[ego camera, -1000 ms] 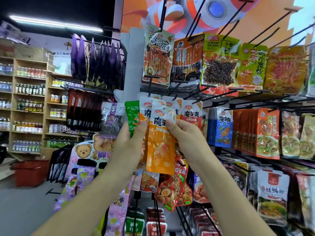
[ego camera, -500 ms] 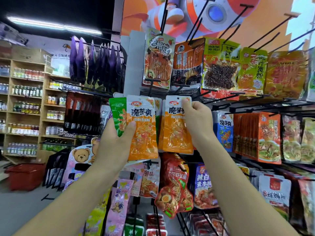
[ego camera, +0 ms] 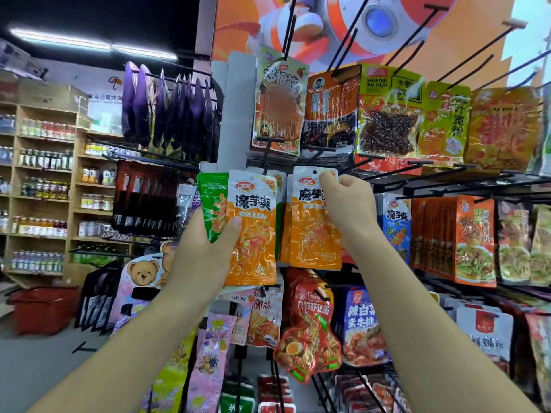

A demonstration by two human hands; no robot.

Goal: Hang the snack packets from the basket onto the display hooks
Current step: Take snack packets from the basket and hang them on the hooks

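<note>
Right hand point(ego camera: 348, 204), top of orange packet point(ego camera: 310, 234)

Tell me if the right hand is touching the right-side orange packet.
Touching. Head view: the right hand pinches the orange packet at its white top.

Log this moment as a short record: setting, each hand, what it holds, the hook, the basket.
setting: shop display rack hung with snack packets
left hand: grips fan of packets, orange in front, green behind
right hand: pinches top corner of single orange packet, held at the middle hook row
hook: hang hole shows at that packet's top; cannot tell whether any of the display hooks passes through it
basket: red, on the floor far left, contents not visible
</note>
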